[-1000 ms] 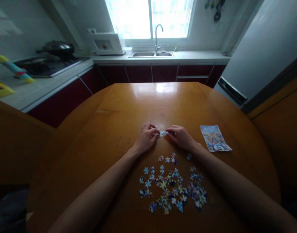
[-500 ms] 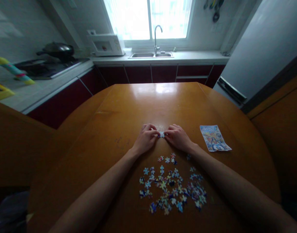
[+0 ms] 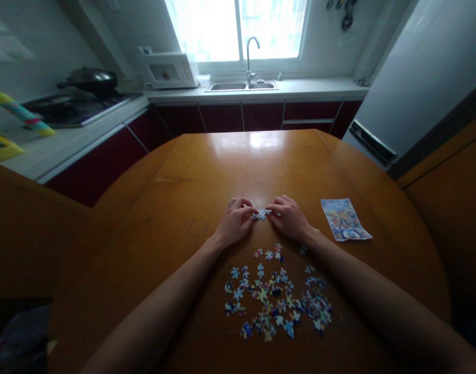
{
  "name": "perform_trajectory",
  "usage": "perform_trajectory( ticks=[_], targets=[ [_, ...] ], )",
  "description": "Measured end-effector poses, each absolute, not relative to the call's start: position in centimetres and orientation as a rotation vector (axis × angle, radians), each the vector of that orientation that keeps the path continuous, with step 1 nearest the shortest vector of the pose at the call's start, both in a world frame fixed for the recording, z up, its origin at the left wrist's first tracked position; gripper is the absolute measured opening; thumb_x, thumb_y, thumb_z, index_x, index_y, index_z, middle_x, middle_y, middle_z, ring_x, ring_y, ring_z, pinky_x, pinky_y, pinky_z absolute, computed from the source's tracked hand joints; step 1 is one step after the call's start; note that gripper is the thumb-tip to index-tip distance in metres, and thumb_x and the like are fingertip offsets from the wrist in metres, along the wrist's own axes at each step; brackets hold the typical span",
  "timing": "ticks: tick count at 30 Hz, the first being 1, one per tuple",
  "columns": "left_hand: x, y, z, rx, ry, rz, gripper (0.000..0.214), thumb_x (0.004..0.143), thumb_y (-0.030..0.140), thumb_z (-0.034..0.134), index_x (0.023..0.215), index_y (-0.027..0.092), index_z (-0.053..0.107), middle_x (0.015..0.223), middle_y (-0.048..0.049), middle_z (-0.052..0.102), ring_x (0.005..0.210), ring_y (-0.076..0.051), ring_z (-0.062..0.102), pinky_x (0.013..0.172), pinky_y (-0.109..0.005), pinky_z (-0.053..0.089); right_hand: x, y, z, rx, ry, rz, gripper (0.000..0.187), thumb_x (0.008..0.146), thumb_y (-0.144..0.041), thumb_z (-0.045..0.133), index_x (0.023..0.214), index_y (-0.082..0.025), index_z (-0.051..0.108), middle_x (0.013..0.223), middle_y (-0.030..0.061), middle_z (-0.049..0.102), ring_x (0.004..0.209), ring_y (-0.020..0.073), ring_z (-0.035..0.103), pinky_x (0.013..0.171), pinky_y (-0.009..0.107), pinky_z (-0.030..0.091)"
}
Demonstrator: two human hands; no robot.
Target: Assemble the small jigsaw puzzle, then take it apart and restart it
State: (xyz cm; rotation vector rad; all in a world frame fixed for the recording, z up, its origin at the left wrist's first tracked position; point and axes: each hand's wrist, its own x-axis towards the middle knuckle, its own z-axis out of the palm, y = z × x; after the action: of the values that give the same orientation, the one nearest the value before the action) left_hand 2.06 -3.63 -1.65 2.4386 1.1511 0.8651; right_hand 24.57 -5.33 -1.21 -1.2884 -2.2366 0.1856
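Note:
Between my hands on the wooden table lies a small cluster of pale blue-white jigsaw pieces (image 3: 261,214). My left hand (image 3: 236,218) has thumb and fingers closed at the cluster's left edge. Opposite it, my right hand (image 3: 286,218) pinches a jigsaw piece at the right edge, its fingers curled. The exact join between the pieces is too small to make out. Nearer to me spreads a loose pile of multicoloured jigsaw pieces (image 3: 263,294), with a few single pieces (image 3: 269,255) set apart just below the hands.
A printed picture sheet (image 3: 345,219) lies to the right on the wooden table (image 3: 206,171). Beyond the table are a counter with a sink (image 3: 228,87), a microwave (image 3: 170,70) and a stove with a dark pan (image 3: 90,81). A fridge (image 3: 412,78) stands at the right.
My right hand has shifted slightly right and away from my left. More of the pale jigsaw cluster shows between the fingers. My left hand is nearly still.

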Motion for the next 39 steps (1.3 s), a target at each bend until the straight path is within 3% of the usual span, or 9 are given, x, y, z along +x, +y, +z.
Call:
perform_trajectory(
  ticks=[8, 26, 34, 39],
  targets=[
    [2.01, -3.7, -1.57, 2.513, 1.081, 0.816, 0.02, 0.094, 0.02, 0.063, 0.103, 0.031, 0.077, 0.109, -0.0061, 0.058, 0.106, -0.023, 0.047, 0.098, -0.044, 0.049, 24.66, -5.33, -1.53, -1.22, -2.229, 0.242, 0.019, 0.092, -0.018, 0.061, 0.093, -0.024, 0.079, 0.092, 0.0067, 0.063, 0.091, 0.0217, 0.051, 0.081, 0.035, 0.042],
    [1.89, -3.61, -1.75, 2.524, 1.054, 0.867, 0.03, 0.088, 0.005, 0.061, 0.103, 0.026, 0.076, 0.111, -0.0058, 0.058, 0.106, -0.022, 0.048, 0.098, -0.043, 0.049, 24.61, -5.5, -1.51, -1.2, -2.336, 0.125, 0.023, 0.097, -0.024, 0.057, 0.094, -0.028, 0.079, 0.096, 0.0074, 0.062, 0.092, 0.0225, 0.049, 0.082, 0.036, 0.04],
    [1.97, -3.57, -1.89, 2.555, 1.044, 0.837, 0.027, 0.09, 0.009, 0.061, 0.096, 0.03, 0.078, 0.112, -0.0052, 0.058, 0.106, -0.023, 0.047, 0.095, -0.043, 0.05, 24.64, -5.59, -1.25, -1.194, -2.365, 0.1, 0.023, 0.097, -0.023, 0.056, 0.096, -0.028, 0.079, 0.096, 0.0074, 0.063, 0.092, 0.0227, 0.048, 0.082, 0.036, 0.04],
    [1.88, -3.38, -1.98, 2.517, 1.13, 0.879, 0.024, 0.088, 0.008, 0.063, 0.096, 0.025, 0.077, 0.106, -0.0057, 0.06, 0.104, -0.023, 0.049, 0.095, -0.042, 0.05, 24.56, -5.64, -1.31, -1.199, -2.368, 0.092, 0.024, 0.097, -0.022, 0.055, 0.098, -0.028, 0.079, 0.095, 0.0075, 0.063, 0.091, 0.0225, 0.048, 0.081, 0.036, 0.04]
  ],
)
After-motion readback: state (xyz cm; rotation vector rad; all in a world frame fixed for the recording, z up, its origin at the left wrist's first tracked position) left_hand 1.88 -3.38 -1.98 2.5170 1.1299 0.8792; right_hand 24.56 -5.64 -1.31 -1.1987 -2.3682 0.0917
